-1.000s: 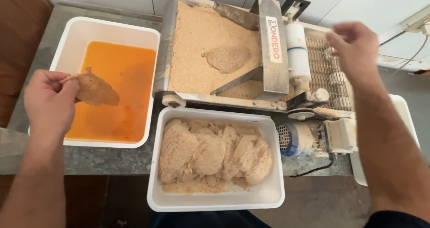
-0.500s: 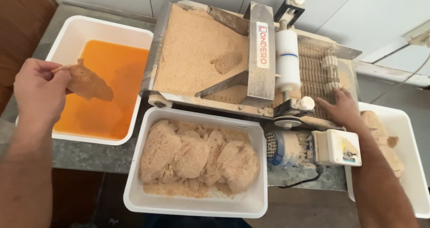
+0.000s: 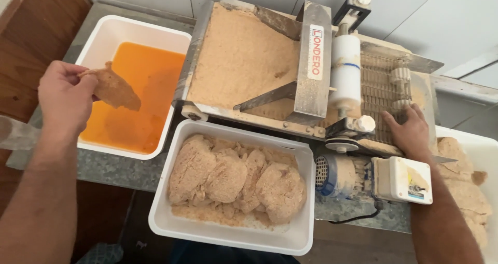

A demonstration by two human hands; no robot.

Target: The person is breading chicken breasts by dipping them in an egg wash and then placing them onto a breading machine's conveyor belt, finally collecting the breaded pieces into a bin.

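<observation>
Both hands apart: left hand (image 3: 65, 95) dangles cutlet (image 3: 111, 87) over tub (image 3: 129, 30).

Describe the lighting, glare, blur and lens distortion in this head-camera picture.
Head view: soft, even light with faint shadows; mild sheen, no harsh glare, on the orange liquid in the white rectangular tub; wide-angle lens bends the grey counter edge and splays both forearms; left hand holding the dripping coated cutlet and right hand on the steel breading machine are sharp, without motion blur.
</observation>
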